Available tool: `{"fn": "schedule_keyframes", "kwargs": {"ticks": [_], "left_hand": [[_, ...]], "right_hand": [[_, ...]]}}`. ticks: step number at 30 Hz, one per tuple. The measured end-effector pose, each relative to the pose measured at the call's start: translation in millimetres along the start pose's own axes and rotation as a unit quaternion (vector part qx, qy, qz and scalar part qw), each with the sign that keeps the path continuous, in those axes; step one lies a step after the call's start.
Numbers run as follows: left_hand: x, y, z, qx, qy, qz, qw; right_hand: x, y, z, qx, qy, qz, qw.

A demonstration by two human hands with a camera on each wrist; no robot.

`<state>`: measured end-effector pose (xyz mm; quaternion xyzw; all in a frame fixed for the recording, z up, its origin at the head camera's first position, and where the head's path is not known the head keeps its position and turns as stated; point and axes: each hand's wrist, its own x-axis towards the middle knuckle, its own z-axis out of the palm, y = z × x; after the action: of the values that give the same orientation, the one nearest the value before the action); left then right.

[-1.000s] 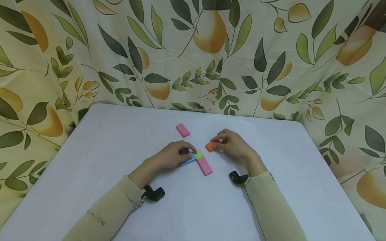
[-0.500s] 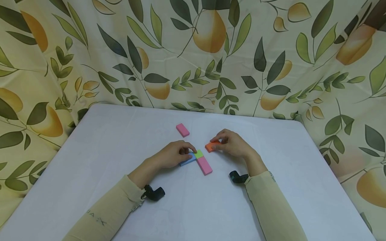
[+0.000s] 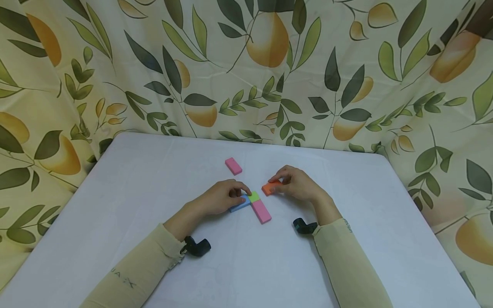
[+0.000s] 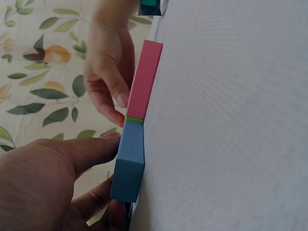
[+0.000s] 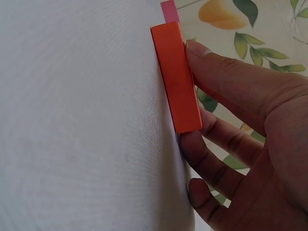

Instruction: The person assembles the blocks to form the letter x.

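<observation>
Hands (image 3: 221, 197) on white table (image 3: 135, 179), leaf-print curtain (image 3: 246, 64)

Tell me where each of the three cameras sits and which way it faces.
Head: above the table, looking forward and down; shows both sleeved forearms, left hand on the blue block, right hand on the orange block.
Left wrist: low, along the tabletop; shows the left hand's fingers.
Right wrist: low, along the tabletop; shows the right hand's fingers.
Shared: the head and left wrist views both show the blue block; the head and right wrist views, the orange block.
</observation>
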<state>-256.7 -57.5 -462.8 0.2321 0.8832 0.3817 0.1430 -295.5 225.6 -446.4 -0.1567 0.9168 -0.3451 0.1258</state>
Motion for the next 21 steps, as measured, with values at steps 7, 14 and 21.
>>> {"fn": "schedule_keyframes", "kwargs": {"ticks": [7, 14, 21], "left_hand": [[0.1, -0.6, 0.1, 0.000, 0.001, 0.001, 1.0000], [0.1, -0.2, 0.1, 0.002, 0.000, -0.003, 1.0000], [-0.1, -1.0, -0.3, 0.000, 0.000, 0.001, 1.0000]], "right_hand": [[0.2, -1.7, -0.6, 0.001, -0.005, -0.010, 1.000], [1.2, -1.8, 0.0, 0.002, -0.012, -0.018, 1.000], [1.8, -2.3, 1.0, 0.000, -0.012, -0.017, 1.000]]}}
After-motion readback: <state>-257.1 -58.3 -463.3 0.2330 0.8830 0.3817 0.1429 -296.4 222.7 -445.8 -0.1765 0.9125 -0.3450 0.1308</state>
